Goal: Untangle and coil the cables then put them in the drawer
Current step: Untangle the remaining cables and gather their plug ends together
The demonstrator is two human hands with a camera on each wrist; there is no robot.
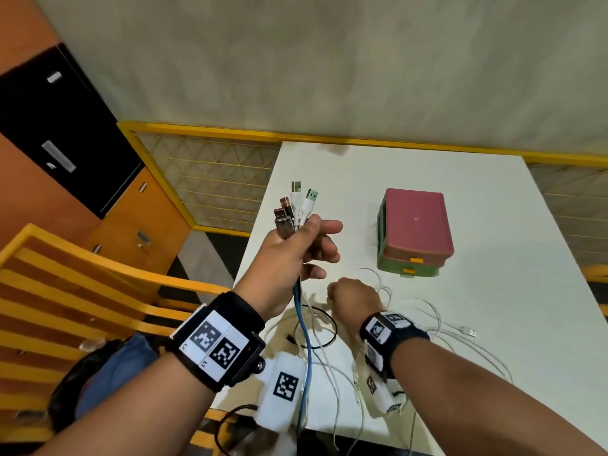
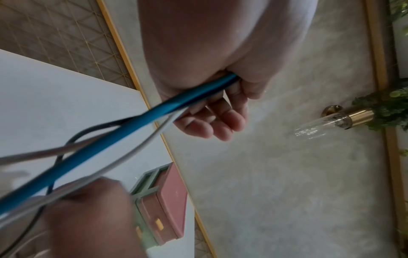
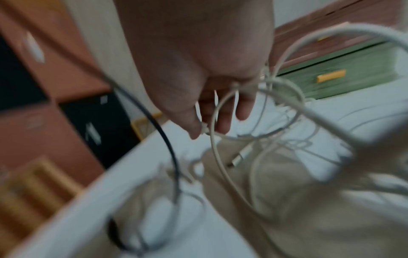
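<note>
Cables in both hands

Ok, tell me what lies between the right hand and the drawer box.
Head view: thin white cable loops beside the right hand, then bare table up to the drawer box.

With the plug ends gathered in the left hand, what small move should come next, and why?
Probably draw one white cable free with the right hand, away from the bunch. The left hand grips the USB plugs together, but the blue cable, black cable and white ones hang crossed in loose loops over the table.
</note>
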